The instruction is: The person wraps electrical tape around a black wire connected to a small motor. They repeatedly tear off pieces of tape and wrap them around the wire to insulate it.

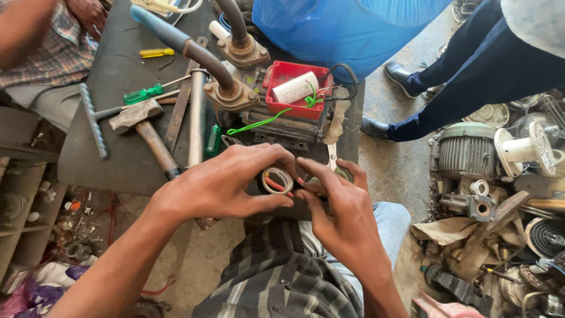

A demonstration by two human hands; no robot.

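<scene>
Both hands meet: left hand pinches a tape roll, right hand fingers grip a red wire; a loose grip could let tape slip.

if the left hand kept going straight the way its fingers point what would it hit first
The left hand points rightward, holding a small tape roll. Straight on, it would first meet the right hand, whose fingers already sit at the roll. Depth is hard to judge, but they look nearly touching.

Our left hand covers part of the small pale tape roll; we cannot tell where the thin red wire ends.
</scene>
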